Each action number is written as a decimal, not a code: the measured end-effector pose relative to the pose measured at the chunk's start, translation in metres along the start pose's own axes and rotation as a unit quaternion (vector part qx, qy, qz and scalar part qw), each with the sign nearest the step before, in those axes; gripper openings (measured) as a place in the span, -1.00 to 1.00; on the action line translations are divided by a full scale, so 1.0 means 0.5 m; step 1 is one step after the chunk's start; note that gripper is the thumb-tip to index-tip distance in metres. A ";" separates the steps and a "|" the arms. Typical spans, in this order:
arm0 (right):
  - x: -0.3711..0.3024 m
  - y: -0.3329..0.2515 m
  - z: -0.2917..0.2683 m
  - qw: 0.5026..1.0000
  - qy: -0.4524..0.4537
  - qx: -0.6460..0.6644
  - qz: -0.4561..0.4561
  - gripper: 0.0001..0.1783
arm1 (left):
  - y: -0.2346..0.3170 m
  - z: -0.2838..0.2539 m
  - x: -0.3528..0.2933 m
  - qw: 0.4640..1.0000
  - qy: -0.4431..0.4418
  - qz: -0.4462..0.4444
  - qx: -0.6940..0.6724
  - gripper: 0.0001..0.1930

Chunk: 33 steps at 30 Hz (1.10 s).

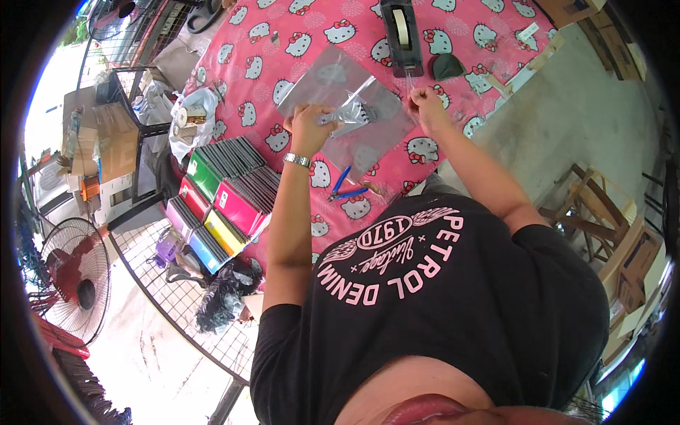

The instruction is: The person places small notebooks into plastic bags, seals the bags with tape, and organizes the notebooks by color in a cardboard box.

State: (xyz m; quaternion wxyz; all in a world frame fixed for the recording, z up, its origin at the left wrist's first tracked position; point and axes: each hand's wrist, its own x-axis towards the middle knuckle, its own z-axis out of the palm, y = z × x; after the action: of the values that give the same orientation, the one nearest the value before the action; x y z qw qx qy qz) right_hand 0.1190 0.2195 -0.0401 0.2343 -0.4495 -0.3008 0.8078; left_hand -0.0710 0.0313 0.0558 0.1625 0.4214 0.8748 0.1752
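A clear plastic bag (354, 145) lies spread on the pink patterned tablecloth in front of me. My left hand (310, 129) is closed on the folded part of the bag, its fingers on the film. Through the plastic, dark spiral coils (367, 113) show; the rest of the contents is blurred by glare. At the bag's right corner my right hand (428, 110) is pinched, just below a black tape dispenser (409, 60). A thin clear strip of tape (409, 82) runs from the dispenser's near end toward those fingers. Blue-handled cutters (347, 188) lie near the table's front edge.
Stacked spiral notebooks (230, 202) in several colours stand at the left. Behind them sits a white plastic bag (190, 124) with rolls. A dark green object (446, 66) lies beside the dispenser. A fan (74, 280), cardboard boxes (106, 138) and a wooden frame (591, 205) surround the table.
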 end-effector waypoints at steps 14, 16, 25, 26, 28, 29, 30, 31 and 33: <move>0.052 -0.130 0.412 0.251 -0.525 -0.791 -0.188 -0.35 | -0.022 0.036 -0.009 0.995 0.062 0.014 -0.074 -0.64; 0.097 -0.113 0.402 0.272 -0.511 -0.799 -0.163 -0.29 | -0.019 0.036 -0.003 0.993 0.085 0.022 -0.075 -0.66; 0.019 -0.092 0.288 0.496 -0.429 -0.667 -0.354 -0.29 | -0.065 0.109 -0.054 0.910 0.200 -0.100 -0.349 -0.75; -0.032 -0.072 0.288 0.451 -0.451 -0.644 -0.422 -0.30 | -0.089 0.133 -0.075 0.837 0.224 -0.162 -0.472 -0.79; -0.107 -0.028 0.291 0.312 -0.443 -0.731 -0.415 -0.27 | -0.147 0.195 -0.148 0.833 0.155 -0.258 -0.465 -0.82; -0.112 -0.020 0.293 0.335 -0.442 -0.725 -0.409 -0.23 | -0.162 0.218 -0.187 0.918 -0.003 -0.151 -0.367 -0.80; -0.108 -0.014 0.291 0.359 -0.438 -0.720 -0.402 -0.19 | -0.151 0.227 -0.200 0.904 -0.113 -0.143 -0.388 -0.79; -0.103 -0.012 0.293 0.383 -0.437 -0.711 -0.396 -0.14 | -0.140 0.231 -0.217 0.881 -0.221 -0.134 -0.396 -0.76; -0.109 -0.067 0.268 0.535 -0.504 -0.577 -0.356 -0.08 | -0.075 0.218 -0.248 0.621 -0.311 -0.330 -0.639 -0.63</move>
State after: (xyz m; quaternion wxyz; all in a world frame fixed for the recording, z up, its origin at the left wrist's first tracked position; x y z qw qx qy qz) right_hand 0.0330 0.1710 0.0709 0.0017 0.1381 -0.9053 0.4018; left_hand 0.0238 -0.0710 -0.0404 0.7000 -0.0763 0.5201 0.4834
